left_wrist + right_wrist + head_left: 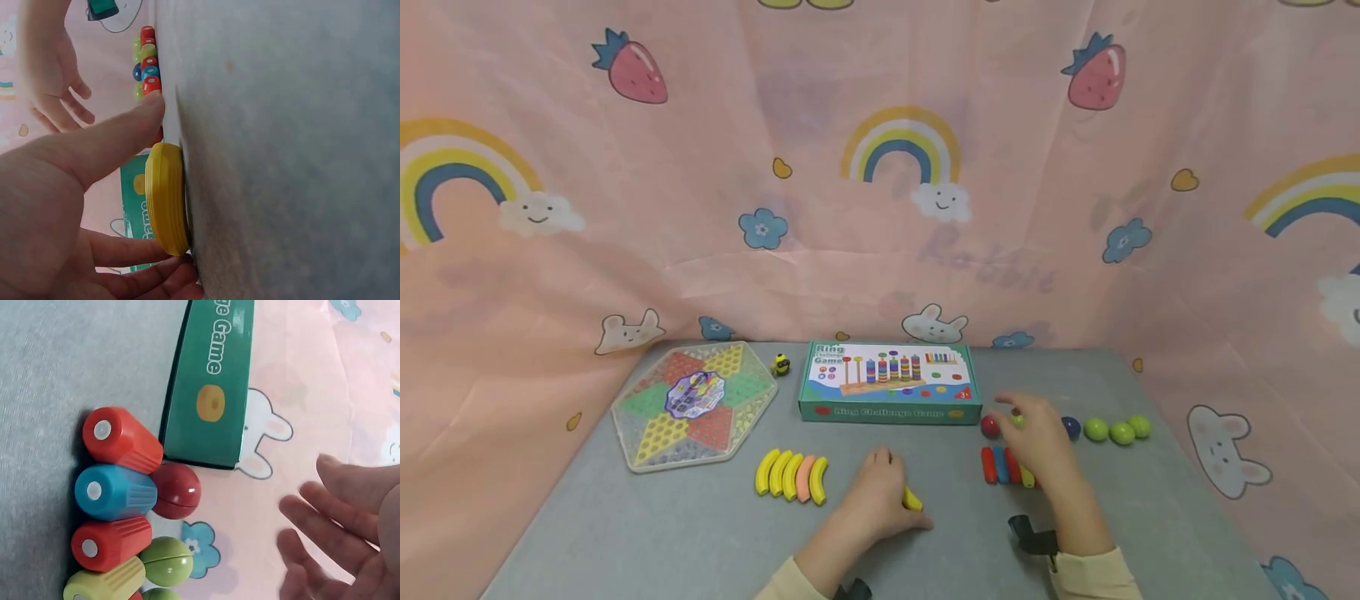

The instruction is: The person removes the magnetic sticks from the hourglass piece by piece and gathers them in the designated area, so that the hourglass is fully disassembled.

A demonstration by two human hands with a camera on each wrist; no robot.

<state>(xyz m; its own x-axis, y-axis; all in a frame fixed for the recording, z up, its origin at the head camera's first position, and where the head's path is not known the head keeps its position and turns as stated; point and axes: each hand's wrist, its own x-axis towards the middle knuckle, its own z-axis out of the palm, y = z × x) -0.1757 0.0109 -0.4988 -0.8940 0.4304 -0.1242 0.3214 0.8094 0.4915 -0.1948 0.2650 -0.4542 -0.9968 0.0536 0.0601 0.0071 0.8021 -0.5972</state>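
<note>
My left hand (880,492) is spread low over the table around a yellow toy banana (166,200). The fingertips lie at one end of the banana, while the thumb stands apart from its other end. Above the coloured pieces at the right, my right hand (1033,429) hovers with loosely bent fingers and nothing in them. Under and around it are a red ball (177,490), a green ball (166,561) and short ridged bars with pale round ends, including a blue bar (119,492) and a yellow bar (109,578). The hand hides part of the ball row.
Left of my left hand, several yellow bananas (777,473) and a salmon one (805,478) lie side by side. Behind stand a green game box (890,414), a hexagonal board case (658,400) and a small bee figure (781,365). Green balls (1122,432) lie far right.
</note>
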